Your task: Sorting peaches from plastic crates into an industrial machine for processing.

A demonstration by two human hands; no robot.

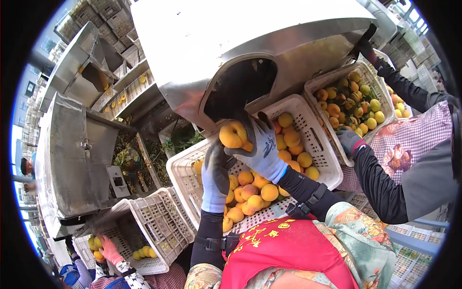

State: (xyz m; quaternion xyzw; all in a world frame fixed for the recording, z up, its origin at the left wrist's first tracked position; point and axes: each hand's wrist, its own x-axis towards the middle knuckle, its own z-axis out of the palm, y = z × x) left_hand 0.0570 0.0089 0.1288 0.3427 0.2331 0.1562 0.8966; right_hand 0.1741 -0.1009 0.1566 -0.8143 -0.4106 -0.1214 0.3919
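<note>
Because the steel machine housing (250, 43) overhangs the work area and its dark arched opening (240, 89) sits directly above the tilted crate, the main hazard, as a judgement, is a fruit missing that opening and falling back onto the pile or over the crate rim. The right hand (260, 147), in a grey work glove, is closed around a yellow-orange peach (233, 134) held just below the opening; the fruit bulges past the fingers, so the grip could slip. The left hand (215, 176), also gloved, rests on the near rim of the white slatted crate (320, 144); whether its fingers are curled or flat cannot be told. If that hand lifts away, the tilted crate could shift and spill.

Containers, largest first:

1. The white slatted crate holds a loose heap of peaches (255, 192), gathered toward the person's side and along the right wall.
2. A second crate (332, 79), to the right, holds smaller mixed yellow and green fruit with leaves; a co-worker's gloved hand (349, 140) grips its near edge.
3. A lower-left crate (154, 221) is tipped and nearly bare, with a few yellow fruit at its bottom, where another person's pink glove (109, 249) reaches.
</note>
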